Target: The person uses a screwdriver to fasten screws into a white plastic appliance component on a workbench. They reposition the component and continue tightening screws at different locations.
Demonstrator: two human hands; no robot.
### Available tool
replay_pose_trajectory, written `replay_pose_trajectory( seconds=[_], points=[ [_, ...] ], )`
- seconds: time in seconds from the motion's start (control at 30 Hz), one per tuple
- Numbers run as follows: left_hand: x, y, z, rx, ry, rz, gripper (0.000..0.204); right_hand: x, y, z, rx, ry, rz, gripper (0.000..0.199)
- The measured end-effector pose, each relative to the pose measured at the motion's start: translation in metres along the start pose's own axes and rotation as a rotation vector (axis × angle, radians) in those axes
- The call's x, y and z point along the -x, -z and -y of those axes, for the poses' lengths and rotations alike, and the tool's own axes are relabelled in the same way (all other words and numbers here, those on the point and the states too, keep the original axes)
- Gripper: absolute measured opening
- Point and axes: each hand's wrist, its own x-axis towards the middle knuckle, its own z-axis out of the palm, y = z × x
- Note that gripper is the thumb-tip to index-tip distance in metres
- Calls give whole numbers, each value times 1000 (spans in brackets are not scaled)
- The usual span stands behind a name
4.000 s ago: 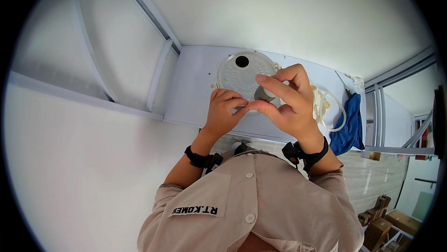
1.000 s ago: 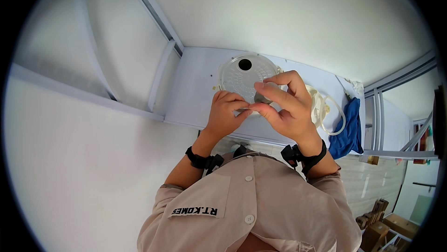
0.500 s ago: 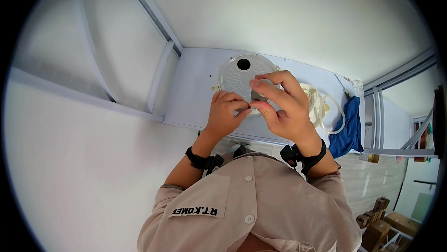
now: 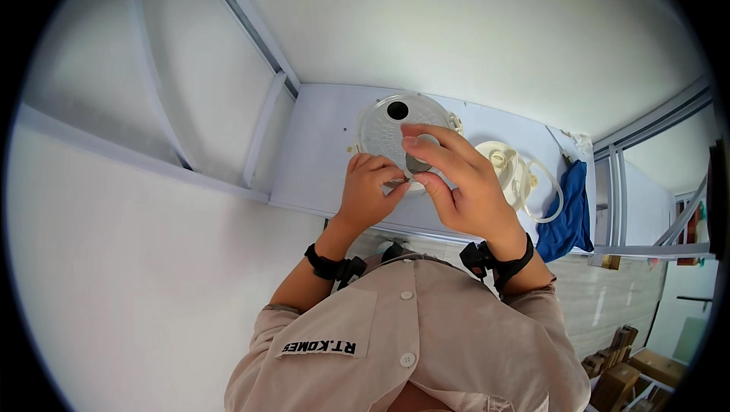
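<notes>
A round, silvery-grey lid-like disc (image 4: 372, 129) with a pale rim lies on the white table, with a dark round hole (image 4: 398, 111) near its far edge. Over its near side, my right hand (image 4: 475, 195) grips a small grey cylindrical piece (image 4: 417, 165) between thumb and fingers. My left hand (image 4: 363, 193) is closed in a pinch beside it, fingertips almost meeting my right thumb. Whatever sits in that pinch is too small to make out. The hands cover the disc's near part.
To the right stands a cream round part (image 4: 498, 159) with a looped pale hose (image 4: 560, 197). A blue cloth (image 4: 566, 210) drapes over the right end of the white table (image 4: 312, 138). White panels rise at the back and left. Cardboard boxes (image 4: 614, 385) are on the floor, lower right.
My right fingers have shifted slightly left and down, and more of the grey piece shows between them. My left hand stays almost in place, still pinched.
</notes>
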Motion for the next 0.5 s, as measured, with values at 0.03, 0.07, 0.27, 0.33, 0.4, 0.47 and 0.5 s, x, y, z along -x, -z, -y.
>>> replay_pose_trajectory(
  seconds=[0.03, 0.07, 0.27, 0.33, 0.4, 0.47, 0.5],
  points=[
    [0, 0, 0, 1, -5, -1, 14, 2, -1, -2, 10, -3, -4, 44],
    [0, -1, 0, 2, -10, -2, 14, 3, -2, -4, 30, 18, -24, 45],
    [0, -3, 5, -12, -11, 4, 14, 1, -10, -9, 98, 80, -85, 51],
    [0, -4, 5, -11, -24, -2, 14, 2, -11, -7, 63, 60, -85, 52],
    [0, -2, 3, -6, -18, 2, 14, 2, -10, -4, 3, 38, -68, 52],
    [0, 1, -1, 3, 7, 17, 14, 0, -7, -2, -31, 24, -49, 53],
    [1, 1, -1, 0, 3, 20, 13, -3, -5, -2, -37, 22, -37, 54]
  ],
)
